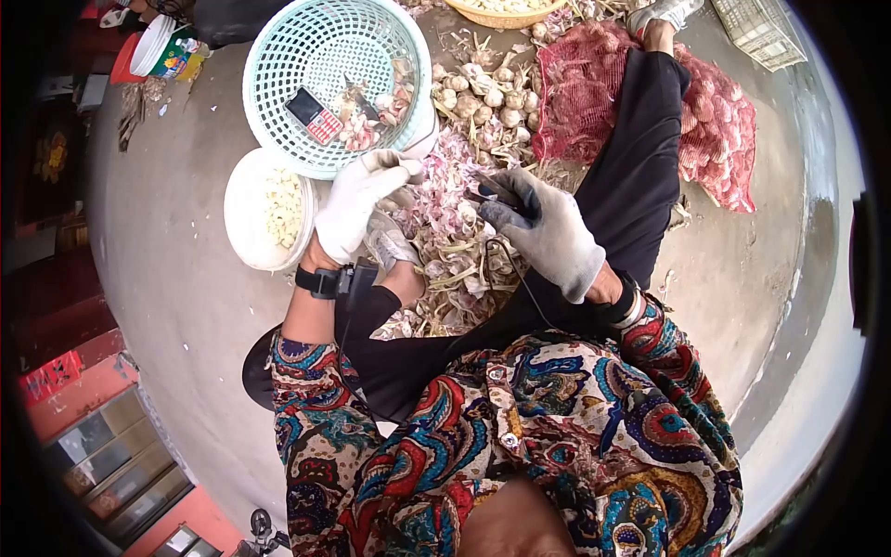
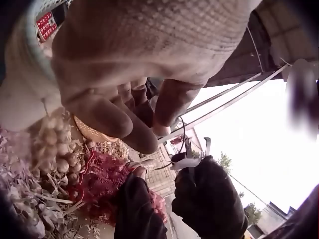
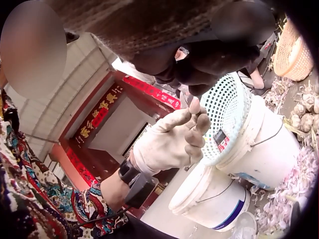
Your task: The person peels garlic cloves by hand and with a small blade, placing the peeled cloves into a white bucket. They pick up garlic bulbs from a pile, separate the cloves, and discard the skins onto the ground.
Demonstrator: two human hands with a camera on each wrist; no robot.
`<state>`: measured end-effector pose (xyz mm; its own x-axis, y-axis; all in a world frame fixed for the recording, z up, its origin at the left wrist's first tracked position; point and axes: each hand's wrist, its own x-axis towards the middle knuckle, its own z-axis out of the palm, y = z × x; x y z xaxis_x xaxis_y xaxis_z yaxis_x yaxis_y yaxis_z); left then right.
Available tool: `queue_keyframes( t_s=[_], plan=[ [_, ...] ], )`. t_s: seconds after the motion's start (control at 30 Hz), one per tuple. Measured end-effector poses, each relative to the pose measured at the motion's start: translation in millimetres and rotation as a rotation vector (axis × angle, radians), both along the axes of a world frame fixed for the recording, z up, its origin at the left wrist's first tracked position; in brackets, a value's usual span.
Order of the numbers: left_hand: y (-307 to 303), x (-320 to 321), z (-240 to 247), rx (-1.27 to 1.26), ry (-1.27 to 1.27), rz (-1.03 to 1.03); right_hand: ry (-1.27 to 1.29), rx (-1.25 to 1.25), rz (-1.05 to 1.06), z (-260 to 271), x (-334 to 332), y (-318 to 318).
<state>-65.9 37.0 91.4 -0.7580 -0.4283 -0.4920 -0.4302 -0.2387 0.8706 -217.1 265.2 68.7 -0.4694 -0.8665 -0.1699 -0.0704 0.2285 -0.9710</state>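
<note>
My left hand (image 1: 357,204), in a white glove, pinches a garlic clove (image 3: 195,106) between thumb and fingertips. It is held in the air beside the basket and above the white bucket. The right hand (image 1: 549,227) wears a pale glove with dark-stained fingers and grips a small two-pronged metal tool (image 2: 188,158). In the head view the tool (image 1: 498,189) points toward the left hand, a short gap away. Its handle is mostly hidden in my fingers. Below both hands spreads a heap of pinkish garlic skins (image 1: 445,190) and dry stalks.
A pale green basket (image 1: 269,56) holds a phone (image 1: 314,115) and some garlic pieces. Beside it stands a white bucket (image 1: 243,218) of peeled cloves (image 1: 283,206). Whole garlic bulbs (image 1: 483,100) lie ahead, near red mesh sacks (image 1: 580,97). Another basket (image 1: 501,15) stands at the far edge.
</note>
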Motion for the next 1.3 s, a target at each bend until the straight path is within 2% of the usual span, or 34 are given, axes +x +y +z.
queue_keyframes(
  t_s=[0.03, 0.07, 0.17, 0.27, 0.33, 0.4, 0.47, 0.53, 0.63, 0.7, 0.8, 0.9, 0.97, 1.07, 1.13, 1.3],
  plan=[
    [18, -4, 13, -0.002, -0.101, -0.048, -0.005, -0.016, -0.014, -1, 2, -3],
    [32, 0, 4, 0.066, -0.014, -0.034, -0.006, -0.038, -0.025, -1, 5, -5],
    [63, 6, -11, 0.147, 0.112, -0.068, 0.071, 0.103, 0.074, 11, 8, -2],
    [88, 4, -11, 0.202, 0.161, 0.113, 0.142, 0.034, 0.008, 4, 14, 3],
    [94, 8, -17, 0.21, 0.2, 0.12, 0.147, 0.066, 0.027, 0, 16, 6],
    [94, 10, -21, 0.407, 0.292, 0.199, 0.159, -0.07, -0.054, -6, 16, 9],
    [86, 22, -28, 0.321, 0.267, 0.158, 0.257, 0.006, -0.015, 16, 10, 18],
    [87, 27, -30, 0.628, 0.377, 0.342, 0.388, 0.044, 0.026, 27, 6, 26],
    [93, 25, -22, 0.482, 0.324, 0.264, 0.605, -0.008, 0.147, 32, 7, 36],
    [100, 20, -14, 0.411, 0.283, 0.201, 0.629, 0.075, 0.22, 37, 11, 38],
    [111, 17, -8, 0.199, 0.193, 0.174, 0.685, 0.079, 0.213, 40, 12, 39],
    [104, 19, -10, 0.33, 0.279, 0.21, 0.687, 0.062, 0.198, 39, 8, 39],
    [101, 19, -4, 0.297, 0.23, 0.243, 0.676, 0.058, 0.187, 39, 6, 41],
    [99, 20, -12, 0.333, 0.287, 0.204, 0.719, 0.032, 0.191, 39, 6, 44],
    [106, 18, -9, 0.256, 0.2, 0.178, 0.749, -0.027, 0.191, 38, 6, 44],
    [111, 12, 0, 0.158, 0.131, 0.176, 0.837, 0.026, 0.229, 42, 6, 47]
  ],
)
